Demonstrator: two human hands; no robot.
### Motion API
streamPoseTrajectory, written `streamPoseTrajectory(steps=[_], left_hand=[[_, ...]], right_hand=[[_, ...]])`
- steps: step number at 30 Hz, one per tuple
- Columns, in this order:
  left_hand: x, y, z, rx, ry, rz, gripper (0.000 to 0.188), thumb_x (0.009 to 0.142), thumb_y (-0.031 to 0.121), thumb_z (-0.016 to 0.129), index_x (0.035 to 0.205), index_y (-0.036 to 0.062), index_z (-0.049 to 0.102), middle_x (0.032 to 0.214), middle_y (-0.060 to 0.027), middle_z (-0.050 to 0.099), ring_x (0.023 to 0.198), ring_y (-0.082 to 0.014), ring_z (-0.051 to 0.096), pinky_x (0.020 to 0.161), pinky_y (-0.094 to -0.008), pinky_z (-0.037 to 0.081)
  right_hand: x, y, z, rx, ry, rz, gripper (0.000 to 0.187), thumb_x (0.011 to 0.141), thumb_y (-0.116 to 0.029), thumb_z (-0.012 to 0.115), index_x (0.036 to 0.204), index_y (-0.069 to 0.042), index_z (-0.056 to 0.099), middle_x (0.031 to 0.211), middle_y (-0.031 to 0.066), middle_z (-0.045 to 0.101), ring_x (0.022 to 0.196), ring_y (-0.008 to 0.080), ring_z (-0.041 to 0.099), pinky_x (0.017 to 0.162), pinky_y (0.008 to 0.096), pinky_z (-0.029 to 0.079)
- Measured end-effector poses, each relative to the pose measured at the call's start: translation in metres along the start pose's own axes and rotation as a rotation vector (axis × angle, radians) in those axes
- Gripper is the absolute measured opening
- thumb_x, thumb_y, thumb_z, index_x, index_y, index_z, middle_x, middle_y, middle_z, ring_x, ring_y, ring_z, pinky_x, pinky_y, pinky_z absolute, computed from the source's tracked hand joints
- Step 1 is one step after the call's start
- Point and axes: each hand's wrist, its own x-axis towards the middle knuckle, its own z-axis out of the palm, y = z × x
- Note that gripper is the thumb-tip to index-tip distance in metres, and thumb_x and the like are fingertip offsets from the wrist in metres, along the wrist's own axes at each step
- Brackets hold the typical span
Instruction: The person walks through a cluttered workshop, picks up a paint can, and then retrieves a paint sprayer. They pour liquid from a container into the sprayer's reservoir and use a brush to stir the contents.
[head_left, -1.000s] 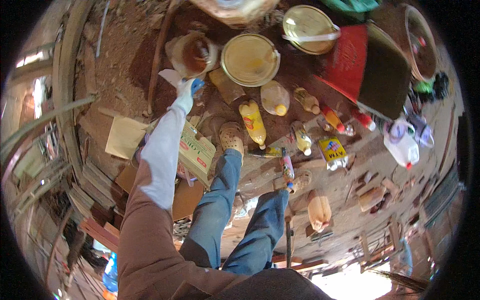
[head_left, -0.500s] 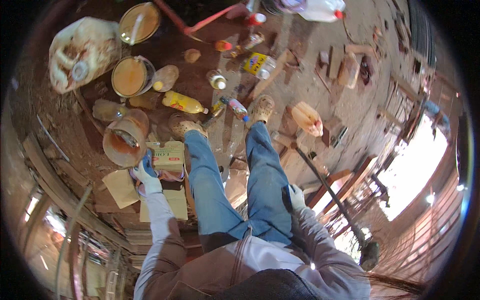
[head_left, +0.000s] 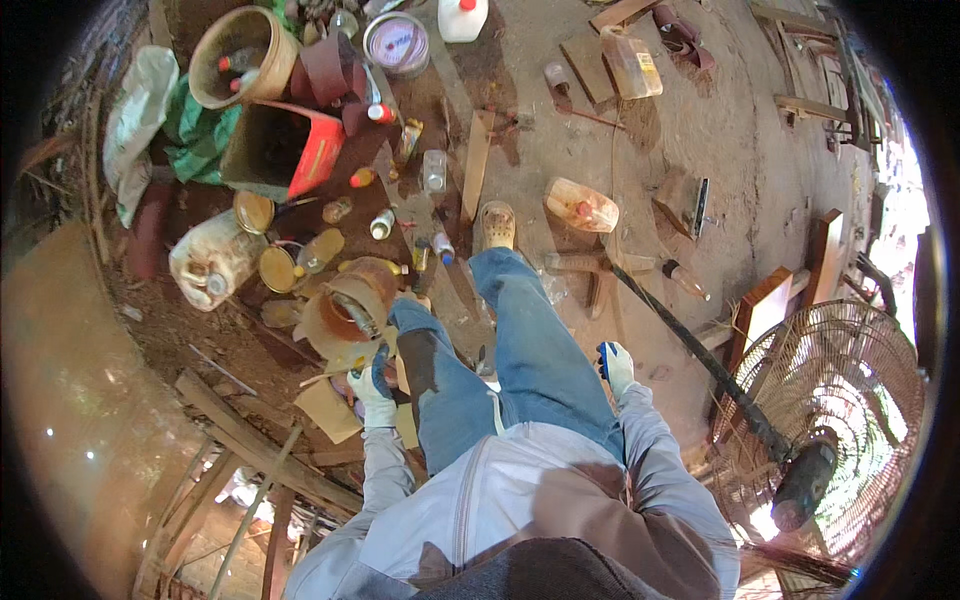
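My left hand (head_left: 373, 388), in a white and blue work glove, is beside my left knee, just below the rim of a stained plastic bucket (head_left: 386, 290) lying tilted with something inside it. Its fingers are bent together around something small; a thin yellowish strip (head_left: 322, 378) shows next to them, and I cannot make out what they hold. Below this hand is an opened cardboard box (head_left: 330, 415), partly hidden by my hand and leg. My right hand (head_left: 617, 367), gloved the same way, hangs beside my right thigh with loosely curved fingers and nothing visible in it.
A large fan (head_left: 830, 400) stands at the right, its dark pole (head_left: 690, 360) slanting toward my right foot. A stained jug (head_left: 582, 205) lies ahead. Several bottles, a dirty white container (head_left: 215, 255), a red-sided bin (head_left: 320, 150) and a big bucket (head_left: 245, 55) fill the far left.
The view has shifted, bringing the fan and far-left bin into sight. My left hand has come back from the box beside the bucket, near my knee. My right hand has moved away from my thigh.
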Motion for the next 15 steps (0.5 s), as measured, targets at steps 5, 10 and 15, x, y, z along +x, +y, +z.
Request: streamPoseTrajectory(steps=[5,10,15], left_hand=[[0.041,0.144,-0.013,-0.922,0.164,-0.371,0.021,0.082,0.003,0.064,0.102,-0.0026,0.065,0.095,-0.0064,0.069,0.085,-0.0169,0.065,0.079,-0.0299,0.051],[0.097,0.255,-0.051,-0.863,-0.005,-0.102,0.020,0.081,0.003,0.062,0.101,-0.0025,0.062,0.091,-0.0070,0.066,0.079,-0.0161,0.064,0.075,-0.0293,0.053],[0.141,0.369,-0.095,-0.986,-0.064,-0.069,0.010,0.083,0.005,0.060,0.089,-0.0011,0.064,0.083,-0.0016,0.064,0.075,-0.0110,0.062,0.069,-0.0244,0.049]], right_hand=[[0.029,-0.007,-0.047,0.310,-0.048,-0.003,0.023,0.092,-0.030,0.054,0.089,-0.009,0.063,0.066,0.0016,0.055,0.050,0.0110,0.050,0.042,0.0263,0.040],[0.047,-0.016,-0.087,0.561,-0.085,0.088,0.025,0.084,-0.028,0.060,0.096,-0.006,0.064,0.066,0.0073,0.058,0.047,0.0169,0.054,0.041,0.0291,0.044],[0.051,-0.020,-0.099,0.586,0.030,0.010,0.023,0.087,-0.028,0.058,0.092,-0.007,0.063,0.065,0.0075,0.058,0.045,0.0171,0.052,0.041,0.0299,0.043]])
